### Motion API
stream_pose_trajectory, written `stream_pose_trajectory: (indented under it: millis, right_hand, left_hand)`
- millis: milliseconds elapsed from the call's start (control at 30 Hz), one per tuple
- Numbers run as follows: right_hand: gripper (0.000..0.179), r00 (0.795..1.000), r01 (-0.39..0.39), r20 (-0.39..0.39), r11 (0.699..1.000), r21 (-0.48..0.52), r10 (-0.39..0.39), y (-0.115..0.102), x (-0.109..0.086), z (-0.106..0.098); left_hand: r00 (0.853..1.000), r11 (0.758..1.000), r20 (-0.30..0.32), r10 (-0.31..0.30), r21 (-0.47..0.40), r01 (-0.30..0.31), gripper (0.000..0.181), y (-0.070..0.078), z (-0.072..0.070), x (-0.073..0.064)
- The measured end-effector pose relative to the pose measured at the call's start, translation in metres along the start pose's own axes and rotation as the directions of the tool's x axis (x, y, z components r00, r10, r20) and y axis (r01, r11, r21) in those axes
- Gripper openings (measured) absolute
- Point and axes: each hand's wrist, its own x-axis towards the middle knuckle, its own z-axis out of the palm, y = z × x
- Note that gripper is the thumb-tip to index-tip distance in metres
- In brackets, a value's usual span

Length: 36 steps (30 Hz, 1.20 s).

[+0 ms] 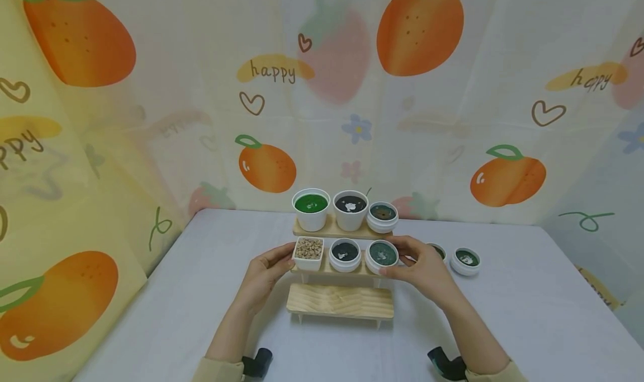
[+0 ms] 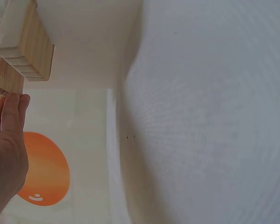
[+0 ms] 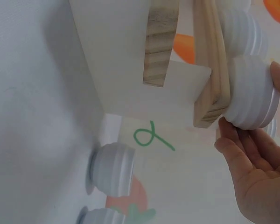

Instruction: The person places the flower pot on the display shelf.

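Note:
In the head view, my left hand [image 1: 263, 274] is at the left side of a square white pot [image 1: 301, 263] filled with beige granules, thumb in front and fingers behind. Its fingertips also meet the shelf end [image 2: 11, 80] in the left wrist view. My right hand [image 1: 421, 267] grips a round white pot [image 1: 374, 267] with dark green contents, thumb on the near side. In the right wrist view this ribbed pot [image 3: 252, 93] sits at the end of the wooden shelf [image 3: 212, 84]. Between the two stands another round pot [image 1: 345, 264] with dark contents.
A bare lower wooden step [image 1: 340, 301] lies nearest. On the back step [image 1: 329, 232] stand a tall green-filled pot [image 1: 311, 221], a tall dark-filled pot [image 1: 349, 221] and a small ribbed pot [image 1: 382, 225]. Right of my right hand are a small pot [image 1: 465, 268] and another partly hidden one.

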Motion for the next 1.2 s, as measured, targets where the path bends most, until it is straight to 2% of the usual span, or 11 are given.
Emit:
stream_pose_trajectory:
  millis: [833,1200]
  right_hand:
    - [0.061,0.999,-0.025,-0.039,1.000,-0.013,0.025,0.0020,-0.0003,0.0042]
    - [0.062,1.000,0.012,-0.028,0.999,0.040,-0.011,0.0036,-0.0019,0.0043]
  left_hand:
    - [1.000,1.000,-0.010,0.006,-0.004,-0.006,0.047,0.0018,0.0012,0.0002]
    - [1.000,1.000,-0.003,0.005,0.006,-0.005,0.047,0.0009,0.0005,-0.0004]
